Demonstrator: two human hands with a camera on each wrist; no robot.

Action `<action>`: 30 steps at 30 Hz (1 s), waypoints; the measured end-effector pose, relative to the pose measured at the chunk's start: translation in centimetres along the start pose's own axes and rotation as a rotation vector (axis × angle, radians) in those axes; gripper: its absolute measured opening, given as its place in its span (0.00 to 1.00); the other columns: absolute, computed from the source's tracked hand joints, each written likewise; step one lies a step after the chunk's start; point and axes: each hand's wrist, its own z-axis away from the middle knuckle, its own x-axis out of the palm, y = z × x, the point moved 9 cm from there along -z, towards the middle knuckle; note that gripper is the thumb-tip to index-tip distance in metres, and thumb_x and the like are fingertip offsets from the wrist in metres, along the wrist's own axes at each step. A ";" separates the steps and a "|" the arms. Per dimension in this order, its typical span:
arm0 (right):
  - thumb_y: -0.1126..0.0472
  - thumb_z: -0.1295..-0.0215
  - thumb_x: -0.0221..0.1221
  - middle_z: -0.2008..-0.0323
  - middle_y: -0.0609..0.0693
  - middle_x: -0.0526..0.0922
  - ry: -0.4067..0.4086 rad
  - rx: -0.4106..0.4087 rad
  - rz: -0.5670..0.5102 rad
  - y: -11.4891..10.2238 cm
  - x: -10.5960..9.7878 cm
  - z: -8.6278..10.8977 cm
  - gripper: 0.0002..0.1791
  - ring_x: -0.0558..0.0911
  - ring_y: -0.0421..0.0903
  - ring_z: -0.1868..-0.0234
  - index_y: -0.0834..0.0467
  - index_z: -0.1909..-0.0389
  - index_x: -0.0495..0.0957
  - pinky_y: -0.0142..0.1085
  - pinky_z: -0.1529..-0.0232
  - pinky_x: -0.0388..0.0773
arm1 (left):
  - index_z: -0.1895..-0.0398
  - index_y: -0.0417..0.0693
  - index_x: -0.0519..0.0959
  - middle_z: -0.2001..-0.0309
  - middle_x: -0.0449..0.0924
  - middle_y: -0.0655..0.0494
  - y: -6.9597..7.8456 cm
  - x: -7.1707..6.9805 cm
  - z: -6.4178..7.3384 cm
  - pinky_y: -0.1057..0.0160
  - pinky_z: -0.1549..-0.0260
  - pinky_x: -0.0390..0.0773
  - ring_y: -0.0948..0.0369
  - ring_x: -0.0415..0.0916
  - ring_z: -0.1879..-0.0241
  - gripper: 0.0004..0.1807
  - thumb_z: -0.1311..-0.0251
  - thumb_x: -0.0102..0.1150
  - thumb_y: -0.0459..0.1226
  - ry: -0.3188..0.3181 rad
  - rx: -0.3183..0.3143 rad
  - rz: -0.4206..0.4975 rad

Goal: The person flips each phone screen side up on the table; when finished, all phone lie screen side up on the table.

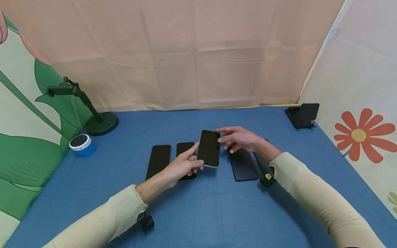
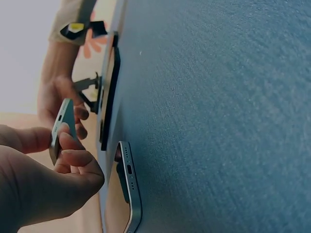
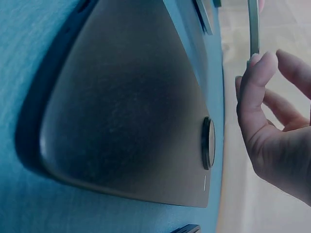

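Observation:
My left hand (image 1: 183, 163) pinches the lower left part of a smartphone (image 1: 208, 148) between thumb and fingers, raised above the table with its dark screen up. In the left wrist view the held phone (image 2: 63, 121) shows its pale edge with a port. My right hand (image 1: 240, 139) is at the phone's right edge, a fingertip touching it, other fingers loosely bent. Below that hand lies a dark phone (image 1: 243, 168), back up, its round camera ring (image 3: 209, 143) visible in the right wrist view. Two more phones, one far left (image 1: 159, 158) and one partly behind my left hand (image 1: 183, 148), lie screen up.
Another dark slab (image 1: 262, 162) is partly hidden under my right wrist. A black stand (image 1: 304, 115) stands at the back right. At the back left are a dark green jointed stand (image 1: 100, 122) and a blue-and-white round container (image 1: 83, 145). Blue cloth (image 1: 211, 210) covers the table.

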 end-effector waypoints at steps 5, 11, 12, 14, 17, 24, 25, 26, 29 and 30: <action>0.59 0.34 0.65 0.47 0.54 0.74 0.011 -0.013 0.023 -0.3 0.2 0.0 0.36 0.80 0.45 0.67 0.50 0.26 0.65 0.33 0.72 0.79 | 0.19 0.68 0.39 0.66 0.79 0.49 -0.1 0.4 0.0 0.64 0.70 0.64 0.58 0.68 0.69 0.47 0.30 0.58 0.44 -0.057 -0.007 -0.013; 0.60 0.35 0.66 0.52 0.52 0.72 -0.002 -0.014 0.092 -0.2 0.5 -0.2 0.39 0.77 0.44 0.68 0.53 0.25 0.63 0.33 0.72 0.78 | 0.18 0.65 0.36 0.69 0.78 0.54 -0.5 0.8 0.1 0.65 0.71 0.64 0.60 0.67 0.72 0.49 0.30 0.59 0.44 -0.098 -0.039 -0.020; 0.60 0.36 0.66 0.52 0.52 0.71 -0.006 -0.010 0.101 -0.1 0.6 -0.3 0.39 0.76 0.43 0.69 0.53 0.25 0.63 0.33 0.72 0.77 | 0.18 0.64 0.35 0.69 0.78 0.55 -0.5 0.9 0.1 0.65 0.72 0.63 0.60 0.67 0.73 0.49 0.30 0.59 0.44 -0.102 -0.045 -0.027; 0.60 0.36 0.67 0.53 0.52 0.71 -0.011 0.003 0.118 0.1 0.7 -0.4 0.39 0.75 0.43 0.70 0.53 0.25 0.64 0.33 0.73 0.77 | 0.18 0.62 0.35 0.70 0.78 0.56 -0.6 1.0 0.1 0.65 0.73 0.63 0.61 0.66 0.74 0.50 0.30 0.59 0.45 -0.110 -0.063 -0.038; 0.60 0.36 0.67 0.56 0.52 0.73 -0.013 0.036 0.144 0.5 0.9 -0.6 0.38 0.74 0.43 0.72 0.52 0.25 0.65 0.33 0.74 0.76 | 0.18 0.60 0.35 0.71 0.78 0.57 -0.6 1.2 0.2 0.66 0.74 0.61 0.61 0.65 0.75 0.50 0.30 0.59 0.45 -0.121 -0.096 -0.052; 0.59 0.35 0.65 0.66 0.50 0.74 -0.016 0.108 0.184 1.0 1.4 -0.8 0.36 0.73 0.42 0.75 0.50 0.26 0.66 0.34 0.74 0.75 | 0.18 0.55 0.33 0.71 0.78 0.57 -0.7 1.5 0.1 0.67 0.77 0.59 0.62 0.63 0.77 0.50 0.29 0.58 0.45 -0.138 -0.146 -0.060; 0.59 0.35 0.65 0.66 0.50 0.74 -0.015 0.114 0.192 1.0 1.5 -0.9 0.36 0.73 0.42 0.76 0.50 0.26 0.66 0.34 0.74 0.75 | 0.18 0.54 0.33 0.71 0.78 0.58 -0.8 1.5 0.1 0.67 0.77 0.58 0.62 0.63 0.77 0.50 0.29 0.58 0.45 -0.141 -0.149 -0.060; 0.59 0.35 0.65 0.65 0.50 0.74 -0.012 0.120 0.197 1.1 1.5 -0.9 0.35 0.73 0.42 0.76 0.50 0.27 0.66 0.34 0.74 0.75 | 0.18 0.54 0.33 0.72 0.78 0.58 -0.8 1.6 0.1 0.67 0.78 0.58 0.62 0.63 0.77 0.51 0.29 0.58 0.45 -0.143 -0.151 -0.059; 0.59 0.35 0.65 0.67 0.50 0.75 -0.001 0.130 0.212 1.1 1.6 -1.1 0.35 0.73 0.41 0.77 0.49 0.27 0.67 0.33 0.74 0.76 | 0.18 0.52 0.32 0.72 0.78 0.58 -1.0 1.7 -0.1 0.67 0.78 0.58 0.63 0.63 0.78 0.51 0.29 0.57 0.44 -0.146 -0.152 -0.057; 0.59 0.35 0.65 0.68 0.50 0.75 0.003 0.131 0.214 1.2 1.6 -1.2 0.35 0.73 0.41 0.77 0.49 0.27 0.67 0.33 0.74 0.76 | 0.18 0.52 0.32 0.72 0.78 0.58 -1.0 1.7 -0.1 0.67 0.78 0.58 0.63 0.63 0.78 0.50 0.29 0.57 0.44 -0.146 -0.151 -0.057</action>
